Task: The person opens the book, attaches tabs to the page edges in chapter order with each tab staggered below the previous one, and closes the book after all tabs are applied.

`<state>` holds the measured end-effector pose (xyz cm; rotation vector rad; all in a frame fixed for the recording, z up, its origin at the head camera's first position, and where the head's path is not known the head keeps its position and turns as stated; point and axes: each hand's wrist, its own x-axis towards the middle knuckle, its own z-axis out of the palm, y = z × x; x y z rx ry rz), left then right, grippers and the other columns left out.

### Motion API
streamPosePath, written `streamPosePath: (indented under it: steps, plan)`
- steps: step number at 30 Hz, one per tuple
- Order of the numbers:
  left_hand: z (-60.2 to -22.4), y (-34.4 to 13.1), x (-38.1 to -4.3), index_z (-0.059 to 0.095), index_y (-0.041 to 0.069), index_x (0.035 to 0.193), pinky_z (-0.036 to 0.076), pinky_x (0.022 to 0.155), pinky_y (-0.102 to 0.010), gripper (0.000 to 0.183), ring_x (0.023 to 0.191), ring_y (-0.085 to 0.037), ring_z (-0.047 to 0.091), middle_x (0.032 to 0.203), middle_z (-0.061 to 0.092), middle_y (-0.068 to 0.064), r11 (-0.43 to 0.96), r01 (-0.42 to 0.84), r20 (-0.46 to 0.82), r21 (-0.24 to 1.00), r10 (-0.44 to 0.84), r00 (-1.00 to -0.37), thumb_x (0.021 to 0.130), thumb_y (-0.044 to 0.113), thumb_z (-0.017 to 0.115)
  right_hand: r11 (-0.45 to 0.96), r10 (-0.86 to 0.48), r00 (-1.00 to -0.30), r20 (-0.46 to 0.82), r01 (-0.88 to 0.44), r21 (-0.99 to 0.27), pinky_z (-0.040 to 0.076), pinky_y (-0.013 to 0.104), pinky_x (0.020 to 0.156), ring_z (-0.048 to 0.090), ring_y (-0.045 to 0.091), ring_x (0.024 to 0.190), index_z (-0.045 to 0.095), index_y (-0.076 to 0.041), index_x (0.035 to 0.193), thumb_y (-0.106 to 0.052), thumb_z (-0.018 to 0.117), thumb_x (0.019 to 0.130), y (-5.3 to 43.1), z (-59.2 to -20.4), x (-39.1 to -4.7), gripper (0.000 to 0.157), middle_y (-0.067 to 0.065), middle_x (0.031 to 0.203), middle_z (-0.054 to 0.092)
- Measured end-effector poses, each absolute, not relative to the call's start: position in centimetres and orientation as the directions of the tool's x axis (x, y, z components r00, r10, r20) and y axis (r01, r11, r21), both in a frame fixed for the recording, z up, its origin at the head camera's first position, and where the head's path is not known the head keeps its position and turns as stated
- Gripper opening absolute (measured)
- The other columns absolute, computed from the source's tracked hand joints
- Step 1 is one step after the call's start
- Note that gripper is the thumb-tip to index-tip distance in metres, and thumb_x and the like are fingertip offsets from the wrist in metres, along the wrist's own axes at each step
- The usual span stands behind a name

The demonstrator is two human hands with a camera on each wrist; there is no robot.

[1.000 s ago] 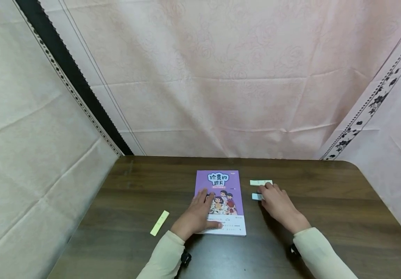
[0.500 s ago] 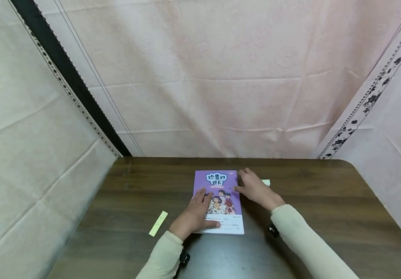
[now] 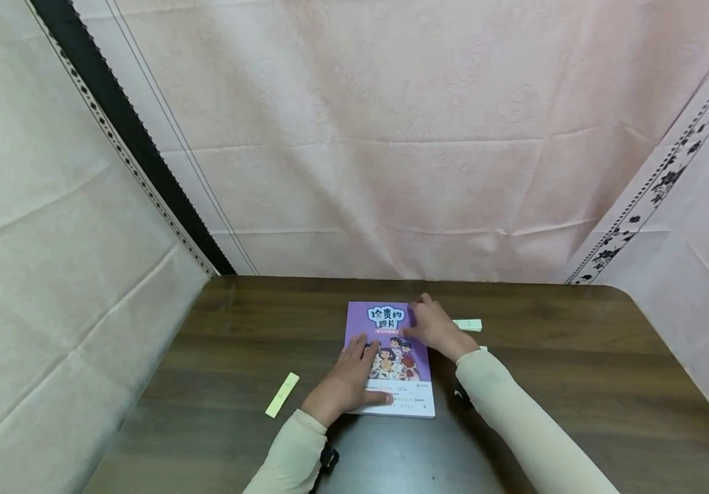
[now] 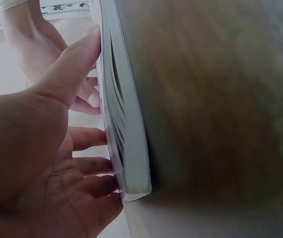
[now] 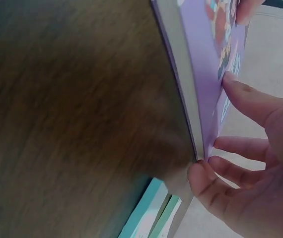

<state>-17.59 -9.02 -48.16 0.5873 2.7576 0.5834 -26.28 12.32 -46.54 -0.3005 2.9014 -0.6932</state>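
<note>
A purple and white paperback book (image 3: 410, 398) lies on the table, cartoon cover facing up. My left hand (image 3: 341, 384) rests flat on its lower left part, fingers spread and thumb pointing right. In the left wrist view the same hand (image 4: 57, 144) touches the cover beside the book's edge. My right hand (image 3: 433, 326) is at the upper right corner. From the right wrist view, its thumb (image 5: 243, 94) touches the cover, while other fingertips (image 5: 201, 173) lie along the corner and edge. No note shows between these fingers.
Right of the book lie a pale green sticky-note pad (image 3: 468, 325) and a teal pad (image 5: 142, 210), the latter mostly behind the right wrist in the head view. A yellow note strip (image 3: 282, 395) lies left. Pale cloth (image 3: 391, 171) hangs behind the table (image 3: 243, 322).
My right hand has moved left from the sticky-note pads to the book's upper right corner, then slightly further over the cover. The left hand stays in place on the book.
</note>
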Motion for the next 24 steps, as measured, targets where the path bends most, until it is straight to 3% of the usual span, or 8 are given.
streamPosePath:
  steps: [10,14,18,24]
  plan:
    - [-47.7,-8.5,-17.7,0.037,0.002,0.162,0.024,0.127,-0.051,0.101,0.16,-0.04,0.018,0.172,0.021,-0.024,0.84,0.351,-0.148,0.413,0.442,-0.885,0.087,0.048,0.086,0.86,-0.201,-0.972,-0.118,-0.118,-0.496,0.045,0.058,0.113,0.043,0.048,0.14,0.048,0.01,0.15,-0.022,0.079,0.097,12.8,-46.6,-26.4,0.07,0.028,0.156,0.036]
    - [-47.1,-9.1,-17.7,0.049,0.004,0.156,0.036,0.121,-0.055,0.087,0.155,-0.043,0.031,0.168,0.031,-0.025,0.804,0.341,-0.114,0.488,0.446,-0.888,0.087,0.038,0.088,0.854,-0.211,-0.968,-0.135,-0.116,-0.508,0.039,0.062,0.117,0.035,0.052,0.146,0.042,0.012,0.153,-0.021,0.074,0.101,12.6,-47.0,-26.0,0.07,0.031,0.158,0.031]
    - [-46.0,-10.7,-17.7,0.058,0.004,0.149,0.043,0.115,-0.057,0.067,0.147,-0.045,0.044,0.161,0.042,-0.027,0.751,0.353,-0.062,0.557,0.462,-0.885,0.092,0.028,0.084,0.855,-0.222,-0.965,-0.143,-0.121,-0.505,0.04,0.062,0.115,0.036,0.051,0.144,0.041,0.013,0.152,-0.019,0.072,0.102,12.2,-47.1,-25.8,0.067,0.032,0.157,0.03]
    - [-44.1,-13.6,-16.8,0.065,0.003,0.141,0.052,0.107,-0.053,0.053,0.131,-0.036,0.061,0.145,0.06,-0.018,0.741,0.367,0.019,0.563,0.432,-0.902,0.094,0.021,0.082,0.867,-0.212,-0.966,-0.149,-0.116,-0.485,0.043,0.061,0.113,0.038,0.05,0.141,0.042,0.014,0.151,-0.017,0.072,0.102,12.0,-47.0,-26.0,0.066,0.032,0.156,0.03]
